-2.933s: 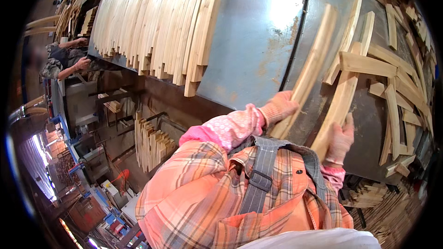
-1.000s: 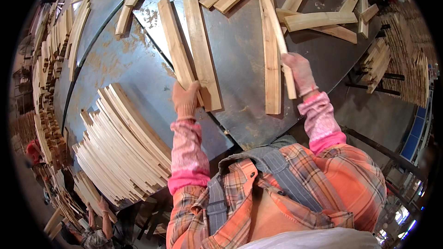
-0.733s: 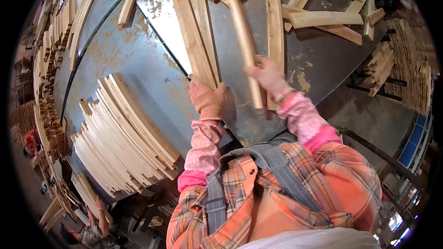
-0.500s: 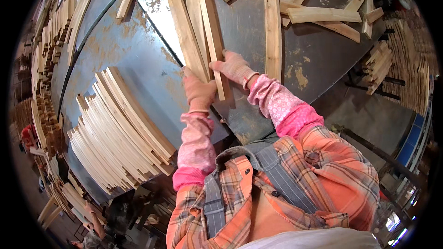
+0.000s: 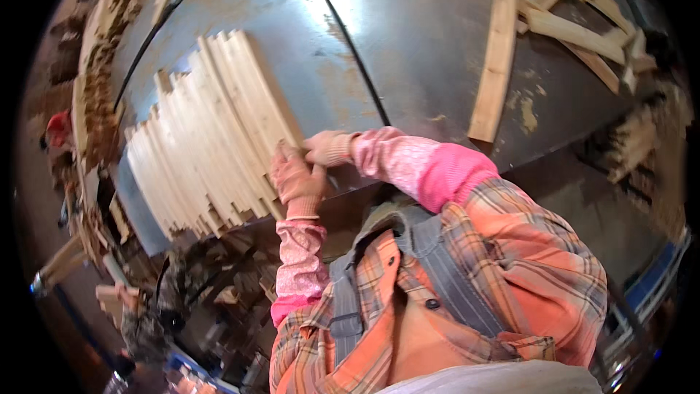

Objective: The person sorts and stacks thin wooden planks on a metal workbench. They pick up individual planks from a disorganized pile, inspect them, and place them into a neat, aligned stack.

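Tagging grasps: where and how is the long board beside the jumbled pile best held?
Probably by the near end of the board, coming from the near side and pinching across its long edges: it is narrow, that end lies free toward the near edge of the table, while jumbled pieces crowd farther up.

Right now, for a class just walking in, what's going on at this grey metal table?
A person in an orange plaid shirt has the left hand and right hand close together at the near right corner of a row of long, pale wooden strips, laid side by side on the grey metal table. Blur hides how firmly they grip. To the right, one long, light-brown wooden board lies apart, beside a jumbled heap of wooden pieces.
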Available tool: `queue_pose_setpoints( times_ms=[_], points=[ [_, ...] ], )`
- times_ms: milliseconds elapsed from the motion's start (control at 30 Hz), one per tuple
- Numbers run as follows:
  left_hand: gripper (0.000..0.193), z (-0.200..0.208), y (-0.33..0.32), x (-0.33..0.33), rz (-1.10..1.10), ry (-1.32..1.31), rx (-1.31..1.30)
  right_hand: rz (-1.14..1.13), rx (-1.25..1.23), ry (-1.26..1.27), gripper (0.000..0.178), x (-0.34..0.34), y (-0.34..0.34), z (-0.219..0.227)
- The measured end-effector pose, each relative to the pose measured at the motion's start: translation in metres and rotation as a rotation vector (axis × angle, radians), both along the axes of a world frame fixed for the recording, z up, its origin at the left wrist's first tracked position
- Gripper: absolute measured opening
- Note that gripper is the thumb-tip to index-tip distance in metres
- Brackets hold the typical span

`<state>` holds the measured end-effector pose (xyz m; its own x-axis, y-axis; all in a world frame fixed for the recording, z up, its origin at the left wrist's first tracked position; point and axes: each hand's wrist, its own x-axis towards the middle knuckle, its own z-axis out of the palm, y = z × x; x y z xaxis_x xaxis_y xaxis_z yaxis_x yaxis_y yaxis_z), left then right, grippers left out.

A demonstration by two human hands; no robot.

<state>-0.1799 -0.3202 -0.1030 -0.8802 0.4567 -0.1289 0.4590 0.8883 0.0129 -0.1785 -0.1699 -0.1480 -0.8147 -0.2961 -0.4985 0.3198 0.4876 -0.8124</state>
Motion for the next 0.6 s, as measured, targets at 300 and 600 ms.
queue_pose_setpoints(
  times_ms=[300,600],
  points=[
    [0.08,-0.021,-0.024,0.005,0.016,-0.035,0.14,-0.98,1.153,0.109,0.078,0.16,0.196,0.044],
    [0.075,-0.02,-0.031,0.001,-0.06,0.036,0.255,-1.541,-0.746,0.113,0.041,0.302,0.174,0.001]
  ],
)
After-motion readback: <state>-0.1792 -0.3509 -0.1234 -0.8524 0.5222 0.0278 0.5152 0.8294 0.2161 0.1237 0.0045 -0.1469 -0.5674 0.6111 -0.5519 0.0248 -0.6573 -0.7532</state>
